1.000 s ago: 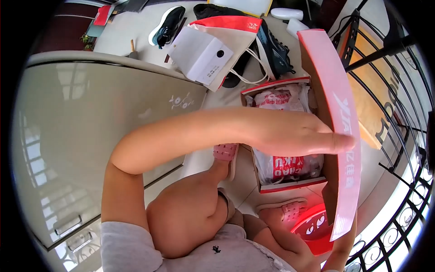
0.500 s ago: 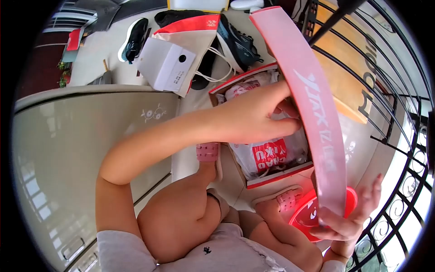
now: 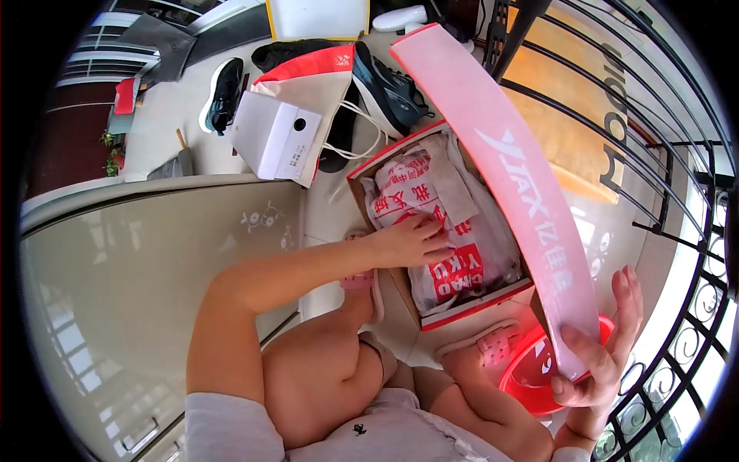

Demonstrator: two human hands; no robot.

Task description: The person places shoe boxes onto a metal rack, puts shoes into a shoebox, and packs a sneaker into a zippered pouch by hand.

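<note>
An open shoe box (image 3: 476, 306) with a red rim stands on the floor in front of me. Inside lies a white plastic bag (image 3: 493, 231) with red print, its contents hidden. My left hand (image 3: 414, 242) rests on the bag with its fingers apart, holding nothing. The pink lid (image 3: 531, 185) with white lettering stands raised along the box's right side. At its lower end my right hand (image 3: 604, 354) touches the edge between thumb and fingers, the other fingers stretched upward.
A red basin (image 3: 531, 377) is below the lid. Beyond the box are a paper bag (image 3: 331, 81), a small white box (image 3: 269, 135) and dark shoes (image 3: 389, 92). A beige cabinet (image 3: 154, 277) stands left, black railings (image 3: 670, 223) right.
My left hand has left the lid and come down onto the bag in the box. The right hand has come into view at the lid's lower end. The view has shifted.
</note>
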